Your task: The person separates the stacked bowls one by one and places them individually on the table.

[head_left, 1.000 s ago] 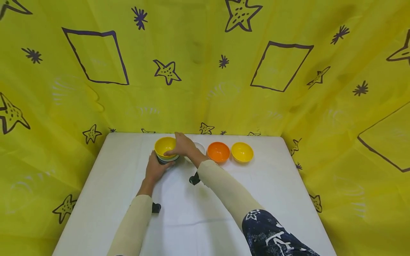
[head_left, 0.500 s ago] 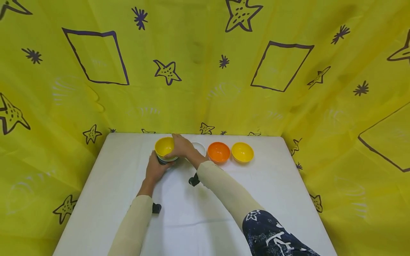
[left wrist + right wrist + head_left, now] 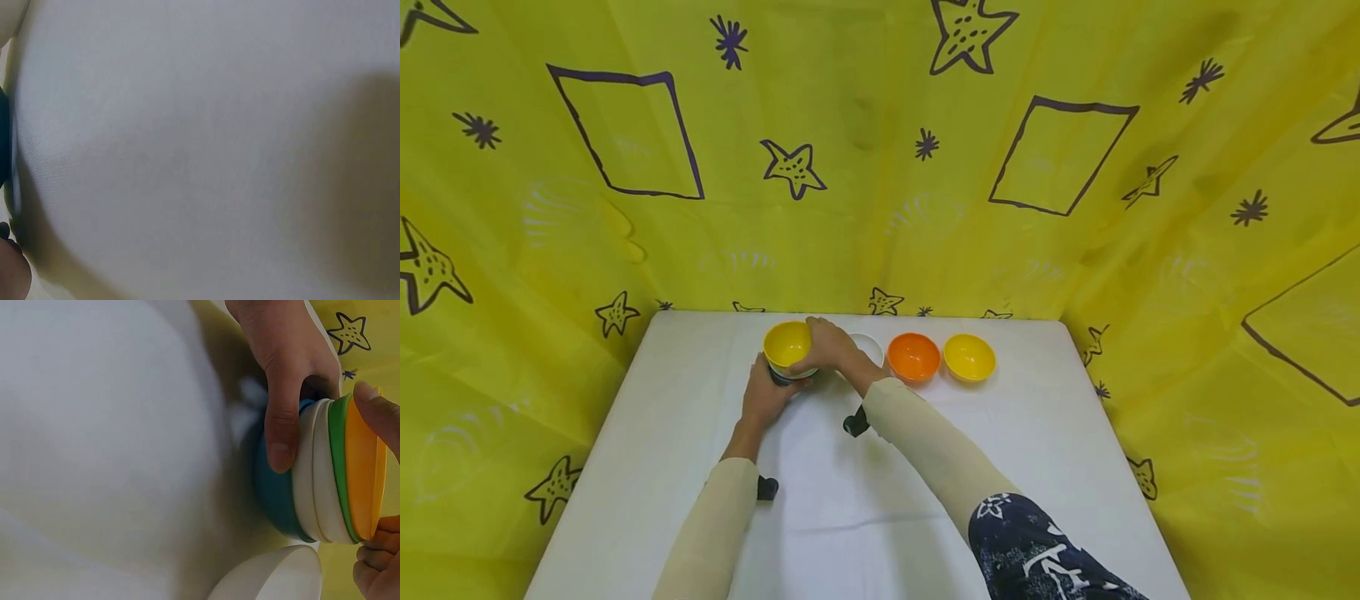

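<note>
A stack of bowls (image 3: 325,469) is between the two hands of a person, over the white table (image 3: 1037,425). From bottom to top it has a blue bowl (image 3: 275,494), two white bowls (image 3: 305,481), a green bowl (image 3: 342,472) and an upper yellow bowl (image 3: 364,478). On the left of the stack, the left hand (image 3: 765,398) has its grip around the lower bowls, with the thumb on their outer side. On the right of the stack, the right hand (image 3: 829,344) has its grip on the upper yellow bowl, pinching it with thumb and fingers. Just right of the stack there is a single white bowl (image 3: 870,347); farther right come an orange bowl (image 3: 913,357) and another yellow bowl (image 3: 969,358). Behind the stack hangs a yellow cloth (image 3: 857,233) with drawn stars.
</note>
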A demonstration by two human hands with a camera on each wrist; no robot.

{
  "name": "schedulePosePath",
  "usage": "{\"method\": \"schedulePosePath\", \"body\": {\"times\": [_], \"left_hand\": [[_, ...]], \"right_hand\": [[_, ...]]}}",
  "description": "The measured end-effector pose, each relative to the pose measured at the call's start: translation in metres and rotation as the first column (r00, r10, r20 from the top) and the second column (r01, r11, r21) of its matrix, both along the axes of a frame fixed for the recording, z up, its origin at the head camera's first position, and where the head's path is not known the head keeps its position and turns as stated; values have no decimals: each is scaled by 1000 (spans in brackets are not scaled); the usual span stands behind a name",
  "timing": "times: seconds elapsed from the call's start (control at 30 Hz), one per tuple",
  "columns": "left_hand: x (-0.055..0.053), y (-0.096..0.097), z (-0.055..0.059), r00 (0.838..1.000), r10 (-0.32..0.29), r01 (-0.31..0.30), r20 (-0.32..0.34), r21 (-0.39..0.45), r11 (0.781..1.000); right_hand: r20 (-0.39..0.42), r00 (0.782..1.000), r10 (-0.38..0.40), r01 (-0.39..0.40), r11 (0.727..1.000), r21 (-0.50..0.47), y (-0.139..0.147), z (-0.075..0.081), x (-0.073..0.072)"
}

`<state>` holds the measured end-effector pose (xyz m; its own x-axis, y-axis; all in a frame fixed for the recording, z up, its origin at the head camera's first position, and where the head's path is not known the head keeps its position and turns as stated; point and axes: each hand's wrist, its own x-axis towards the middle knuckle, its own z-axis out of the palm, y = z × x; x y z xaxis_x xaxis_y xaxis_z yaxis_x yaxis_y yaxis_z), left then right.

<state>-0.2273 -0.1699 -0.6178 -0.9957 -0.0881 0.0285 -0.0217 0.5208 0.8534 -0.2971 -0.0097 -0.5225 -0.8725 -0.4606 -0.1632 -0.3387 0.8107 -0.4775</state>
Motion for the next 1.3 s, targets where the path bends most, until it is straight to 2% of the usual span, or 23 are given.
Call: {"method": "schedulePosePath", "body": {"times": [0.17, 0.47, 0.6, 0.73, 1.07, 1.2, 1.3], "left_hand": [[1, 3, 0, 1000, -4, 4, 9, -12, 1000], [-1, 3, -2, 1000, -12, 12, 3, -13, 1000], [0, 4, -2, 1000, -16, 16, -22, -15, 1000], [1, 4, -1, 999, -17, 16, -44, -21, 1000], [-3, 0, -5, 999, -27, 26, -29, -34, 999], [-4, -2, -7, 1000, -25, 24, -16, -30, 999], [-3, -3, -11, 999, -20, 19, -48, -28, 999]], "right_hand": [[18, 1000, -1, 1, 999, -33, 2, -4, -2], [-17, 1000, -22, 21, 997, -71, 4, -5, 1], [-31, 999, -27, 24, 997, -70, 5, -2, 4], [-33, 999, -31, 27, 993, -114, 8, 1, 6], [-32, 999, -28, 20, 971, -238, 15, 16, 8], [-46, 999, -4, -8, 965, -263, 19, 21, 11], [-73, 997, 31, -50, 960, -276, 23, 22, 15]]}}
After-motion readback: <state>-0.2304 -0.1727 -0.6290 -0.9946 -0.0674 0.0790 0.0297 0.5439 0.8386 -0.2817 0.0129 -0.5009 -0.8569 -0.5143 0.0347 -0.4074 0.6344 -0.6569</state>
